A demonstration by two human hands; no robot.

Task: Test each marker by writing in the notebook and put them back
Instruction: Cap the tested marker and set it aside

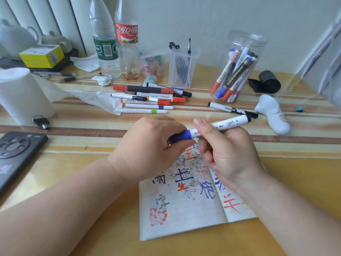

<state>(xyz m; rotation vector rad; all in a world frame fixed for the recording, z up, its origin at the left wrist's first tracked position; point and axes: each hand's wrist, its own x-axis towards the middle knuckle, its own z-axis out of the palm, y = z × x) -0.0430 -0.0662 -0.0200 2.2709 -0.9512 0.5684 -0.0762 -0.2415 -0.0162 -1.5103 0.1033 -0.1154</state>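
A white marker (224,124) with a blue cap (180,137) is held over the open notebook (184,206). My left hand (149,152) grips the blue cap end. My right hand (227,154) pinches the white barrel beside it. The cap sits on the marker. The notebook pages carry red, blue and black scribbles, partly hidden by my hands. A pile of several markers (153,97) lies behind my hands. A clear jar (238,71) at the right holds several more. One black-and-white marker (232,109) lies alone on the table.
A paper roll (22,95), keys (41,121) and a phone (16,152) are at the left. Two bottles (114,43), a small clear pen box (182,67) and a candy jar stand at the back. A white handheld device (273,115) and a black roll (265,82) are at the right.
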